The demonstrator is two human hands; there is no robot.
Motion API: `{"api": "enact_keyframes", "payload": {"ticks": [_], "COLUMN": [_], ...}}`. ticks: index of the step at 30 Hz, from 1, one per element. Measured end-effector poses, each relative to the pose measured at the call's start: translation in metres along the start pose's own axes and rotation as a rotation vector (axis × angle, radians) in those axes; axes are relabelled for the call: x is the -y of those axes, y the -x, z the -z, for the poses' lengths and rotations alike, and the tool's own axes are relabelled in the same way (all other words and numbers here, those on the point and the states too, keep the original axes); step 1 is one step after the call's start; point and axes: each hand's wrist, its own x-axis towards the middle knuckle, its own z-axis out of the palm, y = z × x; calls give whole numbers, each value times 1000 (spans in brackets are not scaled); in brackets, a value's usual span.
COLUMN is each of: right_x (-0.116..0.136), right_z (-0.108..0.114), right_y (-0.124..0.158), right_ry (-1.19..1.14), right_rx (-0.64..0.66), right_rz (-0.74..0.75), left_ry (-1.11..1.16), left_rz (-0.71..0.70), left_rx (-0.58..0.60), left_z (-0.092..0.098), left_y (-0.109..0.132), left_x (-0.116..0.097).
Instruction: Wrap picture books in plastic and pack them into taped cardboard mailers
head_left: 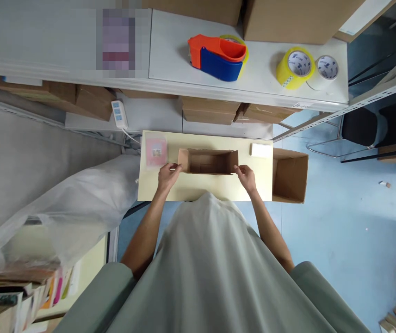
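Observation:
A small open cardboard box [213, 163] rests on the pale yellow table [198, 189], its inside facing up. My left hand [169, 175] pinches the box's left end flap between thumb and fingers. At the opposite end, my right hand [245, 177] has its fingers closed on the right flap. A pink square item [156, 151] lies left of the box, near my left hand. To the right, a small white box [261, 150] sits by the table's back edge.
The shelf [170, 55] behind the table carries an orange and blue tape dispenser [219, 56], yellow tape [295, 68] and white tape [327, 68]. A larger open carton [290, 178] adjoins the table's right side. Plastic sheeting [80, 203] bulges at the left.

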Motion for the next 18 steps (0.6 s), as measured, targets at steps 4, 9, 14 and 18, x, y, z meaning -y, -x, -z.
{"api": "enact_keyframes", "payload": {"ticks": [4,9,14,18], "right_x": [-21,-30,-26,-14], "right_z": [8,-4,-5,2], "right_y": [-11,-17,-14,-3], "right_ry": [-61,-195,-190,-71], "right_rx": [23,28,20,-74], "right_rz": [-42,-185,-198,-113], "left_ry": [112,206,174,115], "left_rz": [52,128,107,-24], "left_rx": [3,53,102,120], "left_z": [5,0,0,13], "left_y": [-7,-15,-19,-17], "left_x": [13,21,25,31]}}
